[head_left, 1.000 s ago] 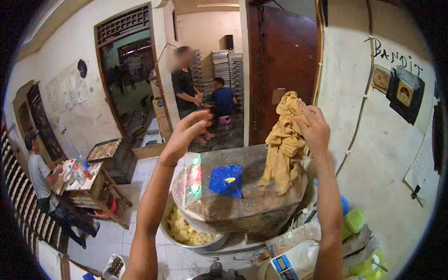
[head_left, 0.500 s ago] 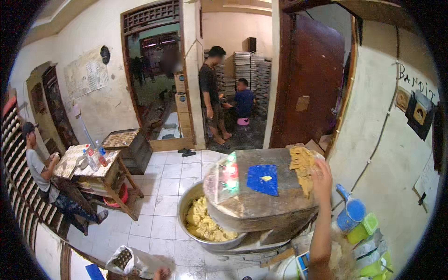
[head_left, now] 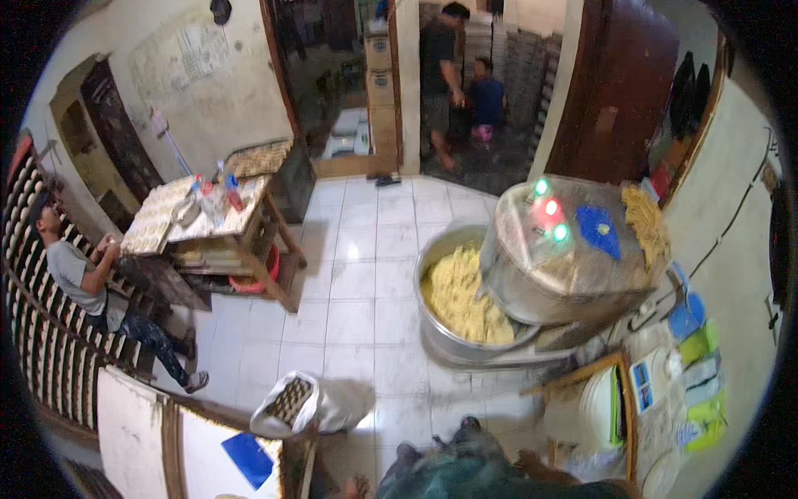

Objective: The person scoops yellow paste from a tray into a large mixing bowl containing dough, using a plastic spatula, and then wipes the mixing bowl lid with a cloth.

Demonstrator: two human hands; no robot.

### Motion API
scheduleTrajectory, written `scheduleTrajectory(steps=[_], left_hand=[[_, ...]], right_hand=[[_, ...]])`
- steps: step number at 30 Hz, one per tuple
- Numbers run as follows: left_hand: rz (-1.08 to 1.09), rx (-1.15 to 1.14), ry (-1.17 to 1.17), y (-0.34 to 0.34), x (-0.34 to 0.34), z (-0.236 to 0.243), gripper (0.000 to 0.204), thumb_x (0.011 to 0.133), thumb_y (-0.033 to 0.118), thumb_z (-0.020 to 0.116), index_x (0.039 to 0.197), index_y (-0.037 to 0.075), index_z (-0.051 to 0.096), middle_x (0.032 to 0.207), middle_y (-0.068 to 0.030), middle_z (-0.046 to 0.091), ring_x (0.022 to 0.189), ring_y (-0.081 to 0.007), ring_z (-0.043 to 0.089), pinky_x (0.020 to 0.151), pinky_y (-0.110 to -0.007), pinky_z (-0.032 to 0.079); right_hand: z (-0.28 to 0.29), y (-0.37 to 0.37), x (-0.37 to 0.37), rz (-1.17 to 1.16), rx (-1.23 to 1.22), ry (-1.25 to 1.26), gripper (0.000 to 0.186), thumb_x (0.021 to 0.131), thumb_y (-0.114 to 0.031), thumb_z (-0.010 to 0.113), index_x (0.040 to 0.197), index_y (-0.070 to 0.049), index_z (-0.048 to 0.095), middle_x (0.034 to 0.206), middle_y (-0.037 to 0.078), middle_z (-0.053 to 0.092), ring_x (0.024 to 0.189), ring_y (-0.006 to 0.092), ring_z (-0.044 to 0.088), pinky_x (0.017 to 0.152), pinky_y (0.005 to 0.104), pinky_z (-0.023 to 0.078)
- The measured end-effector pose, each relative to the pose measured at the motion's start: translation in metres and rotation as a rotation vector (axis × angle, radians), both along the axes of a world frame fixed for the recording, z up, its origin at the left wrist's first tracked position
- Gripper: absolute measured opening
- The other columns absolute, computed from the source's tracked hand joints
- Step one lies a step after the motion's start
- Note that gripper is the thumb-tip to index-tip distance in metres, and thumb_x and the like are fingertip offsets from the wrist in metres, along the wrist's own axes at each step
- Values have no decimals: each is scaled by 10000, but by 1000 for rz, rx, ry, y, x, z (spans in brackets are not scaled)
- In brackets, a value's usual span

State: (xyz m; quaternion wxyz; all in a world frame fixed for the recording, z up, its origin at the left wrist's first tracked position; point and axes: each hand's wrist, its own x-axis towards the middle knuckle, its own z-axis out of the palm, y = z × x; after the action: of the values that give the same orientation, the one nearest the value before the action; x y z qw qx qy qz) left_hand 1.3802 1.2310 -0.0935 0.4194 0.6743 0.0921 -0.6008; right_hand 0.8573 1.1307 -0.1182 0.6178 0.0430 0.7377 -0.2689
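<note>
Left hand: low at the bottom edge [head_left: 357,487], blurred and partly cut off; whether its fingers were bent or spread I could not tell, and no held thing showed
Right hand: a dark blur [head_left: 530,463] beside the lap; finger state could not be told
White sack: forward of the left hand [head_left: 342,406] and slightly to its left, apart from it; its long axis ran roughly left to right, its mouth at the left end showing dark rounded shapes; the left hand was the nearer one
Wooden-framed stand: to the right of the right hand [head_left: 629,416], with a white tub [head_left: 597,403] inside its edge
In between: dark teal clothing [head_left: 465,471] filled the gap between the hands; a low white table [head_left: 218,432] with a blue sheet [head_left: 248,460] flanked the left one
Metal bowl: ahead on the floor [head_left: 439,333], holding yellow dough [head_left: 467,299]
Mustard cloth: well apart from both hands [head_left: 647,223], at the right end of the machine top [head_left: 519,237]
Co-worker: a person in a grey shirt [head_left: 76,270] at the far-left worktable [head_left: 154,218]
</note>
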Motion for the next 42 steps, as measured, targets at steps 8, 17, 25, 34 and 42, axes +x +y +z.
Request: scheduleTrajectory(steps=[8, 17, 25, 34, 42], left_hand=[[-247, -43, -5, -125, 18, -15, 432, 853, 339, 433, 1169, 46, 410, 1099, -80, 518, 1007, -234, 496, 789, -329, 414], [-521, -103, -62, -265, 64, 5, 282, 835, 285, 447, 1023, 79, 485, 985, -50, 553, 864, -186, 531, 718, -329, 416], [-564, 166, -100, -362, 175, 45, 379, 850, 254, 399, 1160, 35, 409, 1076, -126, 504, 966, -268, 494, 777, -415, 405], [-781, 9, -144, -580, 199, 42, 425, 814, 285, 424, 1165, 48, 389, 1103, -119, 492, 988, -255, 479, 801, -411, 381], [-1100, 145, 285, -822, 317, -87, 334, 799, 265, 462, 1079, 84, 476, 1049, -70, 532, 891, -203, 520, 709, -362, 413]], right_hand=[[77, -51, 116, 273, -191, 14, 338, 826, -292, 493, 1054, -43, 495, 898, 115, 560, 771, 234, 553, 692, 369, 453], [-1, -106, 171, 412, -335, 103, 233, 793, -245, 544, 959, -81, 541, 844, 89, 575, 721, 191, 559, 605, 351, 442], [-14, -197, 252, 307, -396, -50, 211, 793, -263, 510, 892, -82, 553, 689, 64, 543, 534, 154, 483, 435, 301, 374], [-5, -275, 316, -237, -225, -195, 268, 815, -298, 476, 950, -71, 523, 800, 75, 557, 617, 190, 502, 543, 340, 406], [3, -377, 453, -579, 58, -46, 221, 819, -221, 473, 950, -50, 524, 721, 84, 555, 601, 211, 515, 593, 367, 442]])
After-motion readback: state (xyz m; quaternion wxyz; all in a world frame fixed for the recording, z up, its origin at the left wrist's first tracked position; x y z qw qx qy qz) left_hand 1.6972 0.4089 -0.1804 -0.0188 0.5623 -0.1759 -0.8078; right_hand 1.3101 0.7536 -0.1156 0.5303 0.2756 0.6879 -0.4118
